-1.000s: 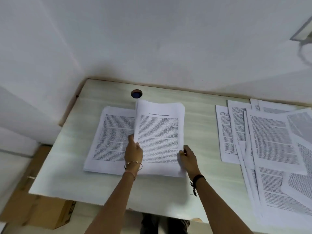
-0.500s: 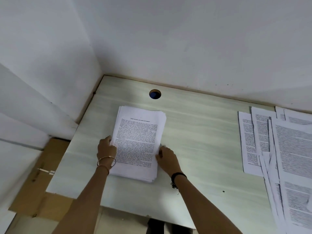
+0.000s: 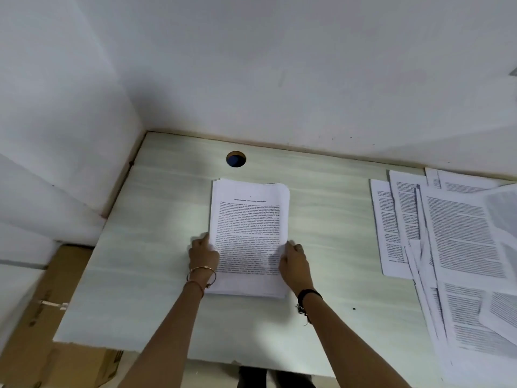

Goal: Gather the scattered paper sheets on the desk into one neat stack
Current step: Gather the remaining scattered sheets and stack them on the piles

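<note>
A stack of printed paper sheets (image 3: 249, 219) lies on the pale desk (image 3: 156, 275), just in front of the round cable hole. My left hand (image 3: 202, 254) grips the stack's left edge near its lower half, thumb pointing up along the edge. On the opposite edge, at about the same height, my right hand (image 3: 295, 261) holds the stack with curled fingers. Several scattered printed sheets (image 3: 458, 242) overlap each other at the right side of the desk, apart from both hands.
A round cable hole (image 3: 235, 159) sits in the desk behind the stack. White walls close the desk at the back and left. A cardboard box (image 3: 42, 317) stands on the floor beside the desk's left edge.
The bundle that I held has come down onto the sheet at its left, forming one stack. The stack has turned straighter, and both hands now sit at its side edges.
</note>
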Tool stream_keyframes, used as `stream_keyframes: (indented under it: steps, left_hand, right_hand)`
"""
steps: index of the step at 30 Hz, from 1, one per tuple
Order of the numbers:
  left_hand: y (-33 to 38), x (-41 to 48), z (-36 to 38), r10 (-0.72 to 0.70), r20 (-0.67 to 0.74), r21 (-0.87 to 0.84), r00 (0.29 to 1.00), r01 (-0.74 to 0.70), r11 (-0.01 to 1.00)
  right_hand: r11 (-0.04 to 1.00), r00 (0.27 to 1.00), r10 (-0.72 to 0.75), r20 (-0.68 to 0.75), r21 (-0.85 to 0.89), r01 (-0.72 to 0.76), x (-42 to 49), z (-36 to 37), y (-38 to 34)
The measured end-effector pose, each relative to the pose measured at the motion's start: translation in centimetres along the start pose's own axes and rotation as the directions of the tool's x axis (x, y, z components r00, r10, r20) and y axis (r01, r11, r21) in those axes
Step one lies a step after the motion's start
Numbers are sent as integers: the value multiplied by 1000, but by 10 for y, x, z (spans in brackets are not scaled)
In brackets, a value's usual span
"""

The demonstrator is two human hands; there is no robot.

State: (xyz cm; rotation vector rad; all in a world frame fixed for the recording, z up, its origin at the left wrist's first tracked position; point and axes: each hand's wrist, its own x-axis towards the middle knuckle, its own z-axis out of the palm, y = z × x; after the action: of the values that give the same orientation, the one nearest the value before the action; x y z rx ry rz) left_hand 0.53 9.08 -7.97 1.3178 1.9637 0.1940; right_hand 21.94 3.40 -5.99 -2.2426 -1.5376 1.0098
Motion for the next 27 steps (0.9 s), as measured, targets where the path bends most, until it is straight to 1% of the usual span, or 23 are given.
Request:
stream_keyframes:
  steps: [6, 11, 15, 17, 18, 19, 20, 22, 23, 24, 27]
  left_hand:
    - [57, -23, 36, 120, 75, -88, 990, -113, 990]
    - [97, -44, 60, 215, 163, -214, 963, -178, 960]
    - [118, -57, 75, 263, 249, -357, 932, -164, 920]
    - [125, -61, 83, 245, 300, -413, 922, -106, 905]
    - [128, -62, 86, 230, 301, -408, 925, -93, 908]
    - [130, -62, 89, 217, 264, -383, 940, -104, 918]
    - [136, -64, 95, 210, 181, -316, 961, -145, 938]
    - [145, -67, 105, 206, -32, -175, 978, -209, 962]
    - [150, -69, 109, 213, -110, -135, 971, -227, 965]
    - [155, -71, 113, 232, -157, -110, 960, -251, 962]
    - [186, -89, 143, 302, -250, -40, 920, -322, 946]
  right_hand:
    - [990, 991, 133, -34, 47, -131, 2, -43, 52]
    - [984, 983, 153, -100, 105, -143, 5, -71, 89]
    - [981, 983, 156, -99, 132, -142, 8, -90, 116]
    - [979, 982, 164, -95, 142, -149, 8, -101, 128]
    - [979, 984, 157, -85, 141, -144, 8, -105, 132]
    - [983, 988, 135, -70, 133, -125, 8, -108, 136]
    - [988, 993, 100, -57, 120, -92, 7, -114, 143]
    - [994, 998, 24, -56, 110, -18, 4, -123, 156]
    - [993, 998, 4, -69, 121, 4, 2, -127, 162]
    - [991, 996, -3, -95, 136, 16, 1, -132, 168]
    - [987, 975, -34, -221, 148, 68, -3, -164, 210]
